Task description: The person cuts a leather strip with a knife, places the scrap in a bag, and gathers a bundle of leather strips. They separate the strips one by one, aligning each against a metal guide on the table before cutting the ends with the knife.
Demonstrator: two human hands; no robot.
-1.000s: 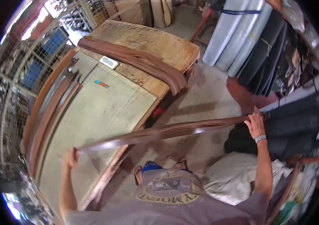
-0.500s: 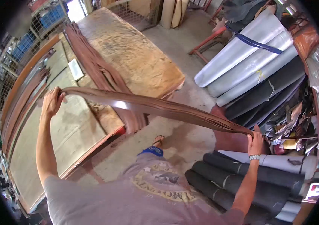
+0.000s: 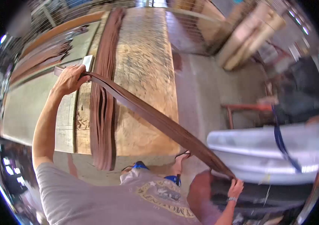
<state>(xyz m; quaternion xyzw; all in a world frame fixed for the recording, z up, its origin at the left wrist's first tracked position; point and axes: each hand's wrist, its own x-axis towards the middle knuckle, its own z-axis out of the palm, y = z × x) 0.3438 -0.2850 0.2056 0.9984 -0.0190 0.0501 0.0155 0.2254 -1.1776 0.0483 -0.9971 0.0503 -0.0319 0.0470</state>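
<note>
A long bundle of brown leather strips [image 3: 155,123] stretches slantwise in the air between my two hands. My left hand [image 3: 70,78] is closed around its upper end, above the table and close to a small white slab [image 3: 87,62]. At the lower right end, my right hand [image 3: 235,188] grips the bundle, with a watch on that wrist. Under the held bundle lies a second, thicker stack of brown leather strips [image 3: 105,67], running along the table with its near end hanging over the front edge.
The worn wooden table [image 3: 144,71] carries a greenish sheet [image 3: 28,108] and loose brown strips [image 3: 47,58] on its left. Silvery rolls [image 3: 257,144] and dark rolls [image 3: 257,193] lie at right. Beige rolls [image 3: 249,37] stand behind, near a red metal frame [image 3: 242,107].
My view and body have turned to the right. Both hands keep hold of the bundle, which now slants more steeply, its left end over the table beside the thicker stack.
</note>
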